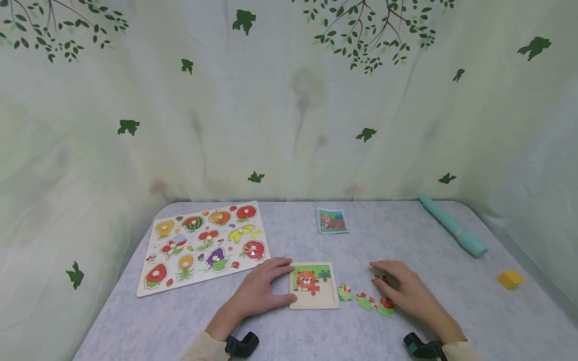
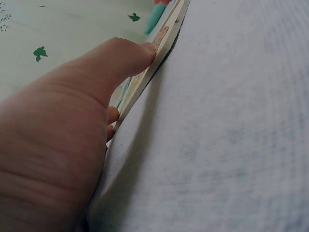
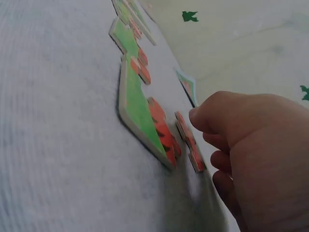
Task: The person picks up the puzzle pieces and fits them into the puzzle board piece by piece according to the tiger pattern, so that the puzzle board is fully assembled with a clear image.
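Observation:
My left hand point(image 1: 264, 285) grips the left side of a small wooden tiger puzzle board point(image 1: 321, 301), thumb at its near corner and fingers at its far corner. In the left wrist view the thumb point(image 2: 128, 58) lies on the board's edge. Part of the tiger picture is fitted inside. Above a red-orange puzzle piece point(image 3: 190, 142) right of the board hovers my right hand point(image 1: 408, 293), thumb and fingers apart, loosely bent. Nearby lie green-and-red pieces: one beside the board point(image 1: 344, 292), one farther right point(image 1: 365, 302) and one under the hand's near side point(image 1: 386, 310).
A large fruit peg board point(image 1: 203, 245) lies at the left. Behind the tiger board is a small picture card point(image 1: 332, 221). A teal cylinder point(image 1: 453, 226) and a yellow block point(image 1: 510, 279) are on the right. A leaf-printed curtain point(image 1: 289, 100) rises behind the table.

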The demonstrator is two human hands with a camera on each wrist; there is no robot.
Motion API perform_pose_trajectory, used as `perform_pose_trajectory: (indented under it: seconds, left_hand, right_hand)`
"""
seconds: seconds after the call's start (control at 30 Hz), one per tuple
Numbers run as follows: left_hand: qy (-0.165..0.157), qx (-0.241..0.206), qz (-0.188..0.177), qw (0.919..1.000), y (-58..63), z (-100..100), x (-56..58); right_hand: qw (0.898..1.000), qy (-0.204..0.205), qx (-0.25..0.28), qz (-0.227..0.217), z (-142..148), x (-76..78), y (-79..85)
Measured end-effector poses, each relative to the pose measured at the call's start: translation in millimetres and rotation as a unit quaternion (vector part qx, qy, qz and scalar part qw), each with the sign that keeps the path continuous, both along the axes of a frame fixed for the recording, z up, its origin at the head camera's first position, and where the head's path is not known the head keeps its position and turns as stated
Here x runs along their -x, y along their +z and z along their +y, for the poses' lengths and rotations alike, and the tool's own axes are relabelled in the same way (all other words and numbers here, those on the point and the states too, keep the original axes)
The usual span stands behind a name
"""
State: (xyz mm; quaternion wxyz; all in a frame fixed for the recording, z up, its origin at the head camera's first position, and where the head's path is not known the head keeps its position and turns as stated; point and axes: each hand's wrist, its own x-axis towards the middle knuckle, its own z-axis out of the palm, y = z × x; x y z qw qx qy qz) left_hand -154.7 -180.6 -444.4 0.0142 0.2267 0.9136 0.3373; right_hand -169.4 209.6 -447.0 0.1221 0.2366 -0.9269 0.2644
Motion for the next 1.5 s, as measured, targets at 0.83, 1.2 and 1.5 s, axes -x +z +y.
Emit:
perform_pose_trajectory:
  seconds: [0.83, 1.2, 1.5]
  left_hand:
    - [0.003, 0.001, 0.001, 1.0000, -1.3, 0, 0.7]
    - [0.002, 0.002, -0.001, 1.0000, -1.7, -1, 0.8]
    - [0.003, 0.004, -0.004, 1.0000, -1.7, -1, 1.0]
  right_hand:
    - [1.000, -0.016, -0.016, -0.002, 20, 1.4, -5.5]
    - [1.000, 0.000, -0.021, 0.020, 18, 3.5, -9.6]
    - [0.999, 0.013, -0.023, 0.029, 16, 5.3, -8.2]
